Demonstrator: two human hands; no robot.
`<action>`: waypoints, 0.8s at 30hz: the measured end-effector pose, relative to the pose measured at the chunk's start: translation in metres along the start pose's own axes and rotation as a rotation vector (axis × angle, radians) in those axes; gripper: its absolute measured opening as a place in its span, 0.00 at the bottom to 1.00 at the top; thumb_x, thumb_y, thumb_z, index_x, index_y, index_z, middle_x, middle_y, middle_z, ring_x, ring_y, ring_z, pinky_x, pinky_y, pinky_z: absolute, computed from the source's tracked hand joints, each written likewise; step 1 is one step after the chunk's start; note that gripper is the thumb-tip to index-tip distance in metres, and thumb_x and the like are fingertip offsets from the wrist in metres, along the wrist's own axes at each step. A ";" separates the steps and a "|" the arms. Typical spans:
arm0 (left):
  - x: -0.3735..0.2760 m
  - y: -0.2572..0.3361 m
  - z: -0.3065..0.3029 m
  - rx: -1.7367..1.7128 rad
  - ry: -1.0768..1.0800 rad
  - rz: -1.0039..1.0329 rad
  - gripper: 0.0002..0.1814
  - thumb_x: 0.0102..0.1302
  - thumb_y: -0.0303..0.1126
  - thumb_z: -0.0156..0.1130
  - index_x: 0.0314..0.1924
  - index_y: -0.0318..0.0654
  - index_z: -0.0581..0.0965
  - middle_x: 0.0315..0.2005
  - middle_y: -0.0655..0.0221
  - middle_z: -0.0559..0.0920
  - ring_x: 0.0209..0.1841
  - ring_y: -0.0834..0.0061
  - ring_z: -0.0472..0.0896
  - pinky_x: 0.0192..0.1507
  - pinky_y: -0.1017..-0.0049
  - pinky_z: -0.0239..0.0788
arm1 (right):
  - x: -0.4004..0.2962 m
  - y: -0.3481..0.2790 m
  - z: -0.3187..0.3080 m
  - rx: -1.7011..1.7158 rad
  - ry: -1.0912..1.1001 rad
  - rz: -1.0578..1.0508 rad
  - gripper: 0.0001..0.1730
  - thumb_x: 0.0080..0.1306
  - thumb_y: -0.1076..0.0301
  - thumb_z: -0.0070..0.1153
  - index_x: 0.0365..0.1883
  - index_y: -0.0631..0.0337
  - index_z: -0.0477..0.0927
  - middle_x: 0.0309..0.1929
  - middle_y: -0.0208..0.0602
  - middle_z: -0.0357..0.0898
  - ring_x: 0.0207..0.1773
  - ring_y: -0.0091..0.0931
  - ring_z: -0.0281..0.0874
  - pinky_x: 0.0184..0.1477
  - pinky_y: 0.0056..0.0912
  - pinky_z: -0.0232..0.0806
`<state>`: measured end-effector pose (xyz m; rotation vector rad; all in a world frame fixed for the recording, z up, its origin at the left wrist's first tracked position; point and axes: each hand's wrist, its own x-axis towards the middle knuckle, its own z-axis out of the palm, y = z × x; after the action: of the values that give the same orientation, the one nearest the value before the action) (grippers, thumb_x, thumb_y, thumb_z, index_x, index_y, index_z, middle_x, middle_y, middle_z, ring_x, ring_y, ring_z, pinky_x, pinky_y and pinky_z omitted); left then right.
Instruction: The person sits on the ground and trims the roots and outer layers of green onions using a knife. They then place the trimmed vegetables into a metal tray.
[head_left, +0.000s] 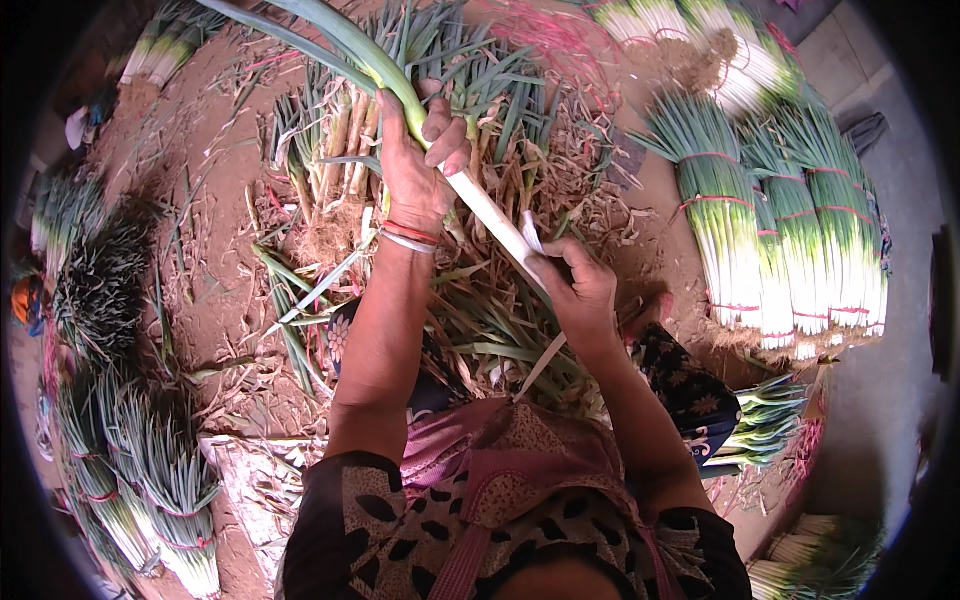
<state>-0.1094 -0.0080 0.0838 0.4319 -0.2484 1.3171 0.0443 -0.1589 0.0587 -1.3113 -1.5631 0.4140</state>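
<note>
My left hand (424, 154) is closed round a long green onion (487, 206) where its green leaves meet the white stalk. The onion slants from the upper left down to the right. Red and whitish bands circle my left wrist. My right hand (574, 289) is at the lower part of the white stalk, with thumb and forefinger pinching a loose whitish strip of outer skin (531, 231). The onion's lower end is hidden by my right hand. Beneath both hands lies a heap of untrimmed green onions (345, 142) with dry brown skins and roots.
Bundles of green onions tied with red bands (720, 217) stand at the right, with more at the upper right. Other tied bundles (172, 510) lie at the lower left. Peeled leaves and skins (255, 390) litter the earth floor. Pink twine (555, 37) lies beyond the heap.
</note>
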 end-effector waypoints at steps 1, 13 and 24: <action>-0.001 0.000 0.001 0.028 -0.001 -0.014 0.28 0.68 0.55 0.43 0.46 0.33 0.72 0.17 0.76 0.62 0.13 0.86 0.56 0.10 0.84 0.52 | 0.000 0.000 -0.002 -0.037 -0.006 -0.005 0.04 0.60 0.75 0.57 0.32 0.66 0.76 0.25 0.32 0.77 0.27 0.17 0.72 0.31 0.20 0.65; -0.002 0.025 0.003 0.319 -0.019 0.039 0.10 0.65 0.37 0.56 0.36 0.37 0.74 0.10 0.83 0.64 0.08 0.90 0.57 0.05 0.87 0.54 | -0.042 0.016 -0.041 0.720 0.311 0.441 0.06 0.68 0.68 0.48 0.31 0.59 0.72 0.21 0.20 0.63 0.22 0.12 0.57 0.25 0.16 0.53; 0.000 0.046 -0.001 0.014 -0.212 0.032 0.15 0.72 0.34 0.41 0.41 0.29 0.71 0.14 0.78 0.60 0.11 0.87 0.57 0.11 0.83 0.55 | -0.083 0.071 -0.091 -0.227 -0.095 0.235 0.16 0.67 0.65 0.48 0.48 0.65 0.75 0.35 0.41 0.79 0.36 0.30 0.78 0.38 0.28 0.68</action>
<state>-0.1543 0.0008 0.0906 0.5825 -0.4245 1.3059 0.1503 -0.2371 0.0042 -1.6816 -1.5740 0.4608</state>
